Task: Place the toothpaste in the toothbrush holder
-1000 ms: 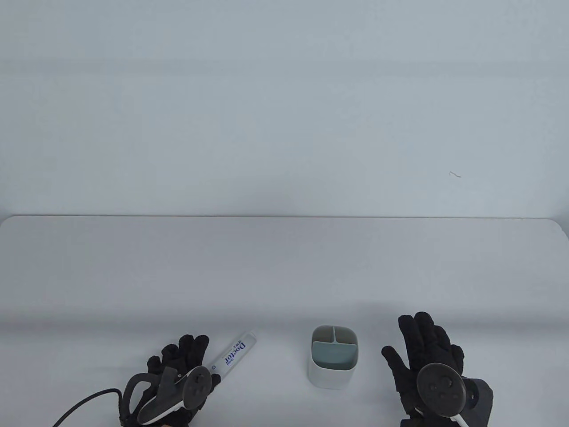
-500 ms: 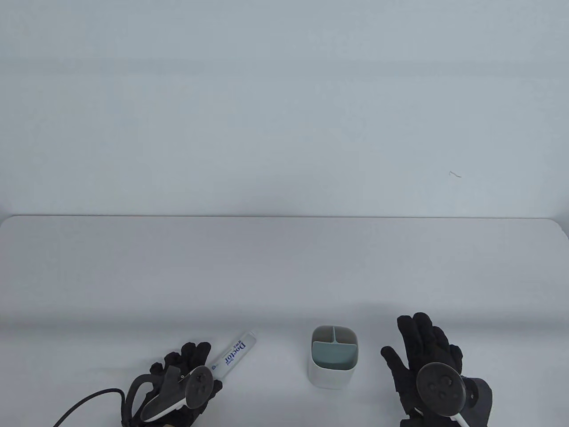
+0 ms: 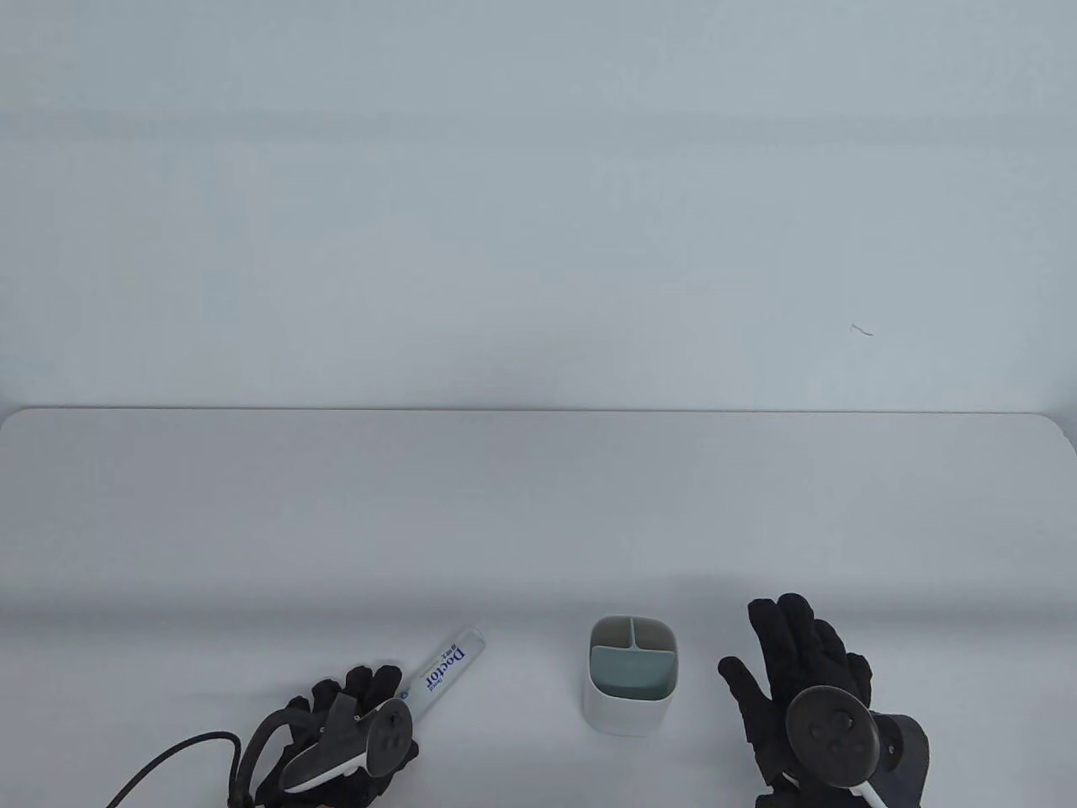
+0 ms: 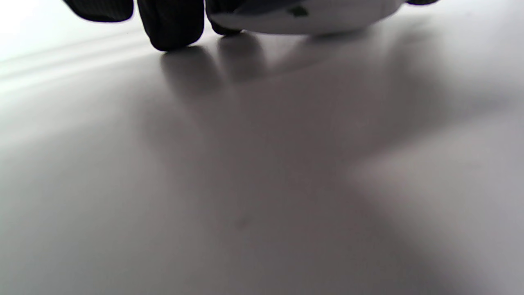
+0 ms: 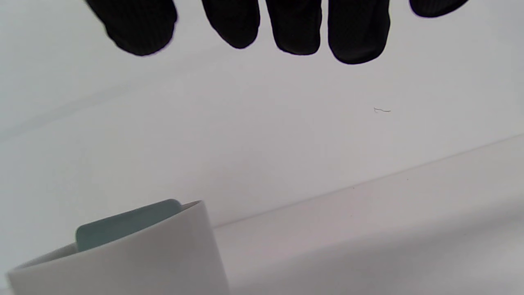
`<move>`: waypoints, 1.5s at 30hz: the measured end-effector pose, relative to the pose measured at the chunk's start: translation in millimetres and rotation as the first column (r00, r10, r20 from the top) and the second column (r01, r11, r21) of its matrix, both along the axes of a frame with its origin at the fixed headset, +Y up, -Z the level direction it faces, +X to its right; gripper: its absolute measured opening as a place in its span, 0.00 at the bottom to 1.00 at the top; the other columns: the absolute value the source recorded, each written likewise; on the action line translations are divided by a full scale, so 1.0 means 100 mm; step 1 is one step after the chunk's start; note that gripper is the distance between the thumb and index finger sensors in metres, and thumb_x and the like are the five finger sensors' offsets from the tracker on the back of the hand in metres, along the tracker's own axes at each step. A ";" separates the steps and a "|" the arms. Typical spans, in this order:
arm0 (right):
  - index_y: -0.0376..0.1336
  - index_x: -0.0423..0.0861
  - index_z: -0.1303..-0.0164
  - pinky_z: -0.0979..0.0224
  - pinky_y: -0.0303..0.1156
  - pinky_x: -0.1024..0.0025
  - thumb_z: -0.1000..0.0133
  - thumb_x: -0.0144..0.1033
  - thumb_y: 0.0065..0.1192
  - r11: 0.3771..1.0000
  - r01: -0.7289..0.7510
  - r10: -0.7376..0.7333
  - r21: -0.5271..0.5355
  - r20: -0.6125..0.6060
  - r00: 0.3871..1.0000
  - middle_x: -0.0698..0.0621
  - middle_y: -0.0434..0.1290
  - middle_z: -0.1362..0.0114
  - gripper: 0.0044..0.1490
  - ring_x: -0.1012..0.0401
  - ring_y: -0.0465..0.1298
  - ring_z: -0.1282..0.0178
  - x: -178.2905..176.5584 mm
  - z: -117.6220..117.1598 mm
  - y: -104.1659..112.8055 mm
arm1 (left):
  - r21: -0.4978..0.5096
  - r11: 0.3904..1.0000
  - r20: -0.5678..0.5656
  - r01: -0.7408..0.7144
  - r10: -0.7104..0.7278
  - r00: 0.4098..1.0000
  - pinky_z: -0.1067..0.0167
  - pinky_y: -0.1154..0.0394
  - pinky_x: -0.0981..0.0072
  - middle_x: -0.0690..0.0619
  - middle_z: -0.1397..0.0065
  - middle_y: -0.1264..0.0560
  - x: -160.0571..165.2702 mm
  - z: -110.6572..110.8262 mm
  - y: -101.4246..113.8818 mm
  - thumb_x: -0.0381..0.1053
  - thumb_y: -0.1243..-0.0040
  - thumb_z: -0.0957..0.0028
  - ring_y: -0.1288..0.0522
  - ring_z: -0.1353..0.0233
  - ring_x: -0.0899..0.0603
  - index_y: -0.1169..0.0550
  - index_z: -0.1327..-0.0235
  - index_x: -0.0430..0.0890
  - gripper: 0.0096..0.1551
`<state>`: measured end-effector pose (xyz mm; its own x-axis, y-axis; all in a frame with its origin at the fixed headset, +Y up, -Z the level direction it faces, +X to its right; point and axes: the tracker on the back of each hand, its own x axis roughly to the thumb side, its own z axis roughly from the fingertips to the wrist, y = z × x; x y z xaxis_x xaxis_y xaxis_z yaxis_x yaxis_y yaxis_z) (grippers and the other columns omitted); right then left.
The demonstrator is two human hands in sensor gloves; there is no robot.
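Note:
A white toothpaste tube (image 3: 446, 665) with blue "Doctor" lettering lies slanted on the table, its cap end towards me. My left hand (image 3: 387, 703) is curled over that near end. In the left wrist view its fingertips (image 4: 172, 24) touch the table beside the tube (image 4: 303, 18), with the thumb on the tube's other side. The white toothbrush holder (image 3: 627, 715) with a blue-grey divided insert stands upright to the right of the tube. My right hand (image 3: 761, 648) hovers open and empty just right of the holder (image 5: 123, 254), fingers (image 5: 294, 28) spread.
The table's far edge (image 3: 538, 411) meets a plain pale wall with a small mark (image 3: 862, 330). A black cable (image 3: 168, 757) trails from my left hand to the bottom left. Bare table surface lies beyond the holder.
My left hand has slid right and towards me, and its fingers have curled in around the tube's near end. The tube's far tip has shifted slightly. The right hand has barely moved.

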<state>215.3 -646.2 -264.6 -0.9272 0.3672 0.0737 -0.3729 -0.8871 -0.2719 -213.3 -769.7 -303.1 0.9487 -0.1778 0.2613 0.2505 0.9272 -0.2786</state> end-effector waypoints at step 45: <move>0.49 0.49 0.14 0.26 0.49 0.28 0.35 0.57 0.51 1.000 0.011 -0.011 -0.012 -0.006 1.000 0.39 0.54 0.10 0.42 0.34 0.62 0.17 0.00 -0.01 -0.01 | 0.100 0.995 -0.003 0.010 -0.010 1.000 0.32 0.30 0.37 0.42 0.15 0.37 0.05 -0.03 -0.04 0.61 0.53 0.37 0.32 0.20 0.30 0.47 0.25 0.51 0.33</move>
